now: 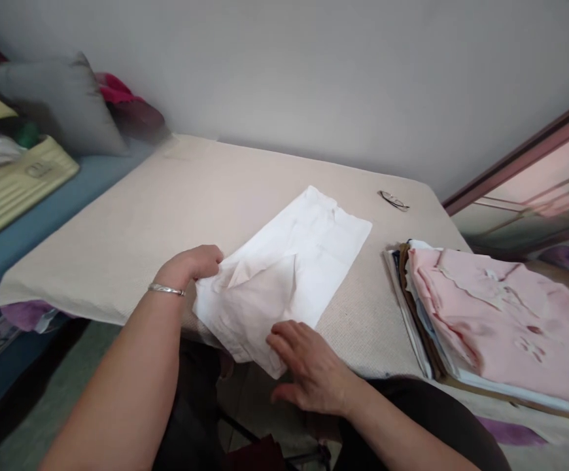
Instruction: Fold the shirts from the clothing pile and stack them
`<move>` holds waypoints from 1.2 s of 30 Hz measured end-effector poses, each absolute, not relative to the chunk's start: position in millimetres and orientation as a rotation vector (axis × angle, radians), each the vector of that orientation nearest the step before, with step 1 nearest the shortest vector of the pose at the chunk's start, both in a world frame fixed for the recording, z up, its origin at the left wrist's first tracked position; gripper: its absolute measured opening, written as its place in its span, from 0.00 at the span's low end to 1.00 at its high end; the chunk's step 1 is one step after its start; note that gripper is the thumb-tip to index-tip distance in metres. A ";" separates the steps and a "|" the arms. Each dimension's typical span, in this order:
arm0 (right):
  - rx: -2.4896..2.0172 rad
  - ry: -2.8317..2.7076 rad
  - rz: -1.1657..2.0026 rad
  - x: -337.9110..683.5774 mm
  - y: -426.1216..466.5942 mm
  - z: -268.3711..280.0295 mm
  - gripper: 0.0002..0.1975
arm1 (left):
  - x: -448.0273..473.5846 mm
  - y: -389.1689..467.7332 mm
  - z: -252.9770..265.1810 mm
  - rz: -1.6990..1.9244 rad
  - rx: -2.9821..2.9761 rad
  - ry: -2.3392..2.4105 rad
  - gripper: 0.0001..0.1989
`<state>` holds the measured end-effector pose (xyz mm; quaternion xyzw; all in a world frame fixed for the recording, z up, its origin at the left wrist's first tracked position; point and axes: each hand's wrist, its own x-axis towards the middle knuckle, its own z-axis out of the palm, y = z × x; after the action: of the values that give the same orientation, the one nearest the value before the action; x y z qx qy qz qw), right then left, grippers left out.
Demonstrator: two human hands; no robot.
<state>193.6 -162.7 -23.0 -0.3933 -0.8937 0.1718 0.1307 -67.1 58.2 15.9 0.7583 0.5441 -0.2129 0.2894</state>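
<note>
A white garment (314, 242) lies partly folded over the front part of the covered table, its lower end hanging past the near edge. A thinner, slightly pinkish layer (259, 297) is turned over on top of it. My left hand (199, 263), with a silver bangle at the wrist, has its fingers closed on the garment's left edge. At the lower right edge, my right hand (309, 363) rests its fingertips against the cloth, thumb spread apart from the fingers. The exact kind of garment cannot be made out.
Folded clothes (505, 320) are stacked at the right, a pink one on top. Eyeglasses (393, 200) lie toward the back of the table (167, 196). At left are a yellow basket (29, 173) and a grey cushion (53, 98). A wall (284, 78) stands behind.
</note>
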 end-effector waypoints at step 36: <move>-2.082 -1.866 0.099 315.2 -13.7 -33.7 0.12 | 20.9 63.8 -26.7 0.121 1.995 1.602 0.18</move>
<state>315.2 -13.7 -33.7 -0.7334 -0.6570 0.0349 0.1711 20.9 63.8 -26.7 0.7464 0.5992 0.0452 0.2859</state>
